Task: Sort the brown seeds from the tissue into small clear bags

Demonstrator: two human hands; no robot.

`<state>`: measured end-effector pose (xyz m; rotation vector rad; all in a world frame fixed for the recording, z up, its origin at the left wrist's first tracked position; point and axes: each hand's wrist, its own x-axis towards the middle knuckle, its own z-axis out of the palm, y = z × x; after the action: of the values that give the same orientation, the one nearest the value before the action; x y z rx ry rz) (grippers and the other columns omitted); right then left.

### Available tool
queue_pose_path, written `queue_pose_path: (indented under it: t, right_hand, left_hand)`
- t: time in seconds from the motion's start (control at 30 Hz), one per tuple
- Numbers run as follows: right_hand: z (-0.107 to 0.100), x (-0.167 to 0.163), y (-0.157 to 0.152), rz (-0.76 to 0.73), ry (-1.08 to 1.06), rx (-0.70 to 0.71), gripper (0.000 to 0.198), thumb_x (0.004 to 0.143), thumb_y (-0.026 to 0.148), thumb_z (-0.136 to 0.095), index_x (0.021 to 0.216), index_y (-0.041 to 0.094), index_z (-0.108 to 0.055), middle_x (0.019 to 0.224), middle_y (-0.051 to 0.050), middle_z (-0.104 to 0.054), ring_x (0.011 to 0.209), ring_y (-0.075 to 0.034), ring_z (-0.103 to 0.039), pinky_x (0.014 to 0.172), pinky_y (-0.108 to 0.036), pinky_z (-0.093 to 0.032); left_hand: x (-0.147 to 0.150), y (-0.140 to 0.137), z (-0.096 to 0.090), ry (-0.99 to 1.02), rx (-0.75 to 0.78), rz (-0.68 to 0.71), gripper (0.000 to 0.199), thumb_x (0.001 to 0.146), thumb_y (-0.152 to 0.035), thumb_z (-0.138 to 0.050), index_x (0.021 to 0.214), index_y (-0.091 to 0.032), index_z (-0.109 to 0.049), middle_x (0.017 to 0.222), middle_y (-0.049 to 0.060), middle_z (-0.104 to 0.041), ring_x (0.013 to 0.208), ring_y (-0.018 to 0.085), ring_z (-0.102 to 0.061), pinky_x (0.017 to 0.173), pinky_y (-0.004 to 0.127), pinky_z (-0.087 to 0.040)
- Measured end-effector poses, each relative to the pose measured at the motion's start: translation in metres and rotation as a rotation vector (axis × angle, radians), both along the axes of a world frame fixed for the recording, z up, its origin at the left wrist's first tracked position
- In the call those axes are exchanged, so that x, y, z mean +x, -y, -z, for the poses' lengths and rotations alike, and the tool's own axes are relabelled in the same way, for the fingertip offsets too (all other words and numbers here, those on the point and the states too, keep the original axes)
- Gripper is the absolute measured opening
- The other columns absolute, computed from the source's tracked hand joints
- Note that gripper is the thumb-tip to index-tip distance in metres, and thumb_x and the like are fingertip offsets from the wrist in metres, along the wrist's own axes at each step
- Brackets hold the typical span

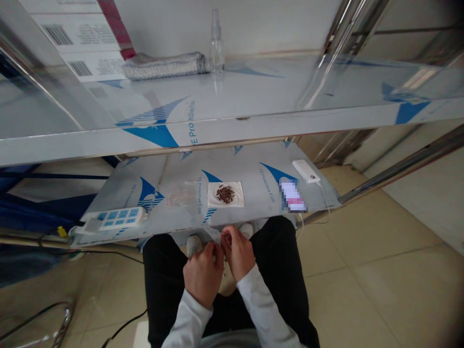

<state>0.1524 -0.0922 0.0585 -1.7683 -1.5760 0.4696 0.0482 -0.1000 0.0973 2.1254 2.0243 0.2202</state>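
Note:
My left hand (204, 274) and my right hand (238, 251) meet between my knees, just in front of the lower shelf's edge. Both have curled fingers pressed together in a pinch. Whatever lies between the fingertips is too small or too hidden to name. Beyond them on the lower shelf (250, 159) lies a white tissue (237, 199) with a heap of small brown seed-like bits (225, 194) on it. To its left is a clear plastic bag (179, 197), hard to make out.
A power strip (123, 217) lies at the shelf's left end. On the right are a phone (293, 195) and a white power bank (305, 170) with cables. The upper shelf (253, 96) holds a spray bottle (216, 48), a folded grey cloth (165, 66) and white boxes (78, 36).

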Motion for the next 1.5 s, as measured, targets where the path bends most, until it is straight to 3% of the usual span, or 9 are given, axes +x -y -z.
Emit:
queue_pose_path:
  t: [0.17,0.27,0.37,0.43,0.6,0.8,1.0,1.13,1.5]
  right_hand:
    - [-0.005,0.004,-0.002,-0.006,0.005,-0.056,0.011,0.087,0.013,-0.047,0.084,0.019,-0.056,0.069,-0.002,-0.064,0.064,-0.017,-0.063,0.059,-0.024,-0.043]
    - [-0.01,0.009,-0.001,-0.083,-0.092,-0.036,0.02,0.083,0.006,-0.045,0.079,0.019,-0.06,0.069,-0.001,-0.063,0.065,-0.015,-0.062,0.062,-0.024,-0.044]
    - [-0.02,0.014,0.001,-0.208,-0.207,-0.057,0.029,0.078,0.001,-0.044,0.072,0.02,-0.066,0.073,-0.002,-0.064,0.068,-0.014,-0.061,0.064,-0.022,-0.044]
    - [-0.026,0.015,0.003,-0.315,-0.236,-0.094,0.031,0.075,0.0,-0.046,0.065,0.02,-0.067,0.07,-0.001,-0.064,0.066,-0.013,-0.06,0.062,-0.021,-0.044]
    - [-0.029,0.012,0.007,-0.439,-0.236,-0.167,0.022,0.068,0.005,-0.061,0.08,0.02,-0.071,0.072,0.0,-0.067,0.061,-0.013,-0.058,0.058,-0.021,-0.042]
    - [-0.022,0.009,0.009,-0.467,-0.192,-0.14,0.021,0.067,-0.001,-0.058,0.06,0.017,-0.063,0.062,0.002,-0.06,0.059,-0.011,-0.054,0.056,-0.02,-0.037]
    - [-0.026,0.01,0.009,-0.473,-0.212,-0.153,0.027,0.068,-0.004,-0.055,0.067,0.018,-0.069,0.066,0.001,-0.059,0.062,-0.011,-0.055,0.059,-0.02,-0.04]
    - [-0.024,0.014,0.008,-0.398,-0.224,-0.172,0.016,0.073,0.009,-0.066,0.076,0.022,-0.075,0.079,-0.003,-0.062,0.078,-0.015,-0.06,0.069,-0.023,-0.047]
    - [-0.021,0.007,0.006,-0.376,-0.246,-0.119,0.018,0.072,0.006,-0.064,0.074,0.021,-0.075,0.072,-0.002,-0.068,0.064,-0.013,-0.062,0.061,-0.022,-0.048]
  left_hand:
    - [-0.011,0.004,-0.002,0.074,0.106,0.13,0.03,0.086,-0.025,-0.047,0.058,-0.019,-0.058,0.057,0.005,-0.064,0.052,0.018,-0.059,0.049,0.026,-0.031]
    - [-0.023,0.004,0.0,0.23,0.27,0.308,0.013,0.078,-0.029,-0.057,0.077,-0.017,-0.062,0.083,0.01,-0.068,0.082,0.024,-0.063,0.073,0.035,-0.046]
    - [-0.03,0.002,0.007,0.292,0.353,0.437,0.072,0.064,-0.041,-0.07,0.127,-0.014,-0.046,0.131,0.019,-0.052,0.122,0.035,-0.047,0.1,0.049,-0.036]
    - [-0.032,-0.001,0.014,0.302,0.313,0.515,0.093,0.062,-0.04,-0.073,0.141,-0.015,-0.029,0.141,0.018,-0.043,0.131,0.035,-0.039,0.108,0.051,-0.029]
    - [-0.029,-0.003,0.029,0.373,0.226,0.441,0.067,0.064,-0.016,-0.065,0.128,-0.019,-0.044,0.12,0.014,-0.059,0.117,0.033,-0.052,0.101,0.051,-0.039]
    - [-0.027,0.001,0.034,0.544,0.105,0.348,0.062,0.061,-0.006,-0.06,0.121,-0.019,-0.049,0.111,0.01,-0.061,0.104,0.026,-0.059,0.091,0.042,-0.05]
    - [-0.028,0.0,0.033,0.634,0.034,0.343,0.047,0.065,-0.01,-0.066,0.11,-0.021,-0.056,0.102,0.007,-0.064,0.096,0.024,-0.063,0.085,0.038,-0.053]
    - [-0.031,-0.002,0.03,0.646,-0.001,0.371,0.045,0.07,-0.016,-0.068,0.113,-0.023,-0.056,0.101,0.007,-0.065,0.095,0.023,-0.064,0.084,0.037,-0.054]
    - [-0.026,-0.007,0.037,0.683,-0.004,0.272,0.05,0.06,-0.016,-0.07,0.108,-0.022,-0.056,0.098,0.006,-0.068,0.088,0.022,-0.066,0.076,0.033,-0.055]
